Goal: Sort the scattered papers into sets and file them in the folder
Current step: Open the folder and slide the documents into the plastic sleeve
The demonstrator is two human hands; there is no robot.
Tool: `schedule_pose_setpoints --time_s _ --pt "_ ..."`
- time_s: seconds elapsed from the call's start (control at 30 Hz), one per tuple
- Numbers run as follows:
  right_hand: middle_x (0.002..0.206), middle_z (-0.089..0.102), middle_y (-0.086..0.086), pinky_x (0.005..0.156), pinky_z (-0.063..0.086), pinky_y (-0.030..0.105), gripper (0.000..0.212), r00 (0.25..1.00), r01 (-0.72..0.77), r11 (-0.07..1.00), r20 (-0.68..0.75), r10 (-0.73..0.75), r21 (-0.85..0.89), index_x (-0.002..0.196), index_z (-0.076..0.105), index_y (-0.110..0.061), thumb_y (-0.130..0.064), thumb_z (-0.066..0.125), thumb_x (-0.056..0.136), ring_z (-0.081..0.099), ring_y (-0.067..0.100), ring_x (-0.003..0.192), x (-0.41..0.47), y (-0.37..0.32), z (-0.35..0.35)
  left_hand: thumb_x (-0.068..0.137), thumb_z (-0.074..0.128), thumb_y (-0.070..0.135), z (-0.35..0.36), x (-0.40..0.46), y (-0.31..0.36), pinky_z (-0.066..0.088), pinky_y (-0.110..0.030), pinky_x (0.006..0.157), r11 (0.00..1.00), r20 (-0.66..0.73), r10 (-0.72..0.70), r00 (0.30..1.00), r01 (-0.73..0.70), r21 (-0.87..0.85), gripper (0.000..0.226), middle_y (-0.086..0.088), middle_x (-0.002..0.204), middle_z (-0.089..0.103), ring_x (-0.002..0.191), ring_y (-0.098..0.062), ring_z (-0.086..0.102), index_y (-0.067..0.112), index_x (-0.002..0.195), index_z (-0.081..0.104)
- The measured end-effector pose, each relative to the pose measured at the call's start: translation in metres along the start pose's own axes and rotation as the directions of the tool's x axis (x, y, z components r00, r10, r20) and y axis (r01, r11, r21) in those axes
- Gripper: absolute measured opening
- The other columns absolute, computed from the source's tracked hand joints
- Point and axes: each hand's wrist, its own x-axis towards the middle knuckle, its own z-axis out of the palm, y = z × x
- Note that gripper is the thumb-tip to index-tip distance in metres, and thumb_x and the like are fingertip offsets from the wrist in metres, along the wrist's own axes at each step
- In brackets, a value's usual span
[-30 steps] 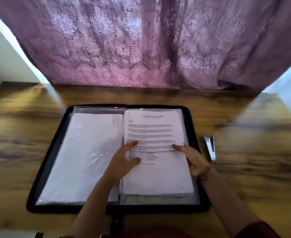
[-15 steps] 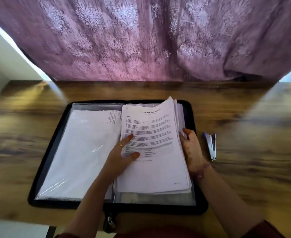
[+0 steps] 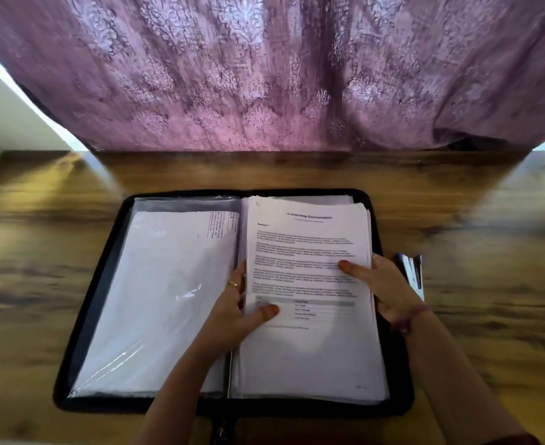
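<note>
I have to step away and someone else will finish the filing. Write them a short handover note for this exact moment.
Left hand grips the left edge of the white printed paper stack; right hand grips its right edge.
The stack lies on the right half of the open black zip folder on the wooden table.
Done: white sheets in a clear plastic sleeve fill the left half.
Left: settle the stack inside, close the folder.
A small stapler lies right of it.
</note>
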Motion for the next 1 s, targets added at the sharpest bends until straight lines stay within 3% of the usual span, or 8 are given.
schedule_pose_setpoints --time_s 0.1,0.27,0.4,0.6,0.7,0.77,0.9,1.0 --pt "0.109 0.072 0.010 0.084 0.057 0.036 0.030 1.000 -0.007 0.992 0.000 0.007 -0.123 0.116 0.063 -0.005 -0.006 0.067 0.086 0.070 0.026 0.098 -0.001 0.000 0.000 0.081 0.074 0.026 -0.005 0.011 0.006 0.057 -0.027 0.081 0.976 0.046 -0.135 0.990 0.141 -0.166 0.050 0.004 0.119 0.070 0.106 -0.017 0.068 0.023 0.127 0.055" --pt "0.106 0.073 0.007 0.071 0.059 0.028 0.028 0.999 -0.018 0.987 0.044 0.025 -0.158 0.113 0.063 -0.007 -0.008 0.067 0.086 0.071 0.023 0.093 0.001 -0.003 -0.001 0.099 0.053 0.026 -0.008 0.049 0.022 0.060 -0.040 0.076 0.834 -0.181 -0.327 0.928 0.193 -0.517 0.026 -0.012 0.104 0.074 0.093 -0.030 0.072 0.007 0.111 0.066" --pt "0.105 0.074 0.004 0.067 0.057 0.024 0.027 0.996 -0.034 0.993 0.075 0.043 -0.112 0.112 0.064 -0.011 -0.014 0.067 0.086 0.072 0.021 0.092 0.000 -0.006 0.001 0.099 0.052 0.018 -0.007 0.069 0.028 0.060 -0.034 0.062 0.783 -0.243 -0.414 0.877 0.207 -0.587 0.020 -0.012 0.098 0.075 0.084 -0.028 0.074 0.009 0.101 0.069" --pt "0.111 0.072 0.007 0.076 0.060 0.032 0.032 0.995 -0.061 0.997 0.072 0.065 -0.051 0.119 0.061 -0.010 -0.010 0.065 0.088 0.070 0.026 0.099 -0.002 0.000 -0.001 0.097 0.056 0.019 0.002 0.070 0.027 0.060 -0.035 0.060 0.746 -0.293 -0.454 0.841 0.179 -0.641 0.018 -0.011 0.095 0.076 0.082 -0.028 0.074 0.007 0.105 0.068" --pt "0.110 0.072 0.008 0.076 0.060 0.032 0.029 0.997 -0.063 0.997 0.044 0.066 -0.055 0.119 0.061 -0.008 -0.007 0.062 0.090 0.070 0.026 0.098 -0.004 0.000 0.000 0.098 0.055 0.024 0.005 0.065 0.028 0.059 -0.032 0.059 0.800 -0.295 -0.418 0.859 0.194 -0.569 0.020 -0.008 0.094 0.076 0.080 -0.026 0.074 0.009 0.104 0.067" --pt "0.109 0.072 0.008 0.074 0.060 0.031 0.028 0.998 -0.064 0.997 0.026 0.065 -0.049 0.119 0.061 -0.008 -0.007 0.061 0.091 0.071 0.025 0.096 -0.005 0.000 0.003 0.098 0.054 0.029 0.007 0.058 0.026 0.060 -0.032 0.064 0.890 -0.266 -0.338 0.903 0.215 -0.402 0.022 -0.003 0.101 0.075 0.084 -0.022 0.074 0.015 0.113 0.062" --pt "0.106 0.074 0.006 0.067 0.058 0.027 0.029 0.997 -0.070 0.997 0.019 0.070 -0.012 0.115 0.064 -0.012 -0.015 0.066 0.086 0.072 0.022 0.092 -0.014 0.000 0.005 0.092 0.064 0.020 0.018 0.034 0.013 0.056 -0.027 0.088 0.997 -0.265 -0.058 0.963 0.045 -0.057 0.065 0.021 0.132 0.052 0.111 -0.008 0.062 0.033 0.145 0.029" --pt "0.105 0.074 0.005 0.067 0.058 0.026 0.031 0.996 -0.079 0.997 0.047 0.079 -0.006 0.113 0.066 -0.014 -0.021 0.068 0.082 0.072 0.022 0.093 -0.025 0.008 0.006 0.092 0.063 0.016 0.022 0.015 0.002 0.051 -0.020 0.091 0.997 -0.216 0.043 0.975 -0.029 0.067 0.073 0.030 0.137 0.042 0.121 -0.004 0.053 0.052 0.141 0.023"
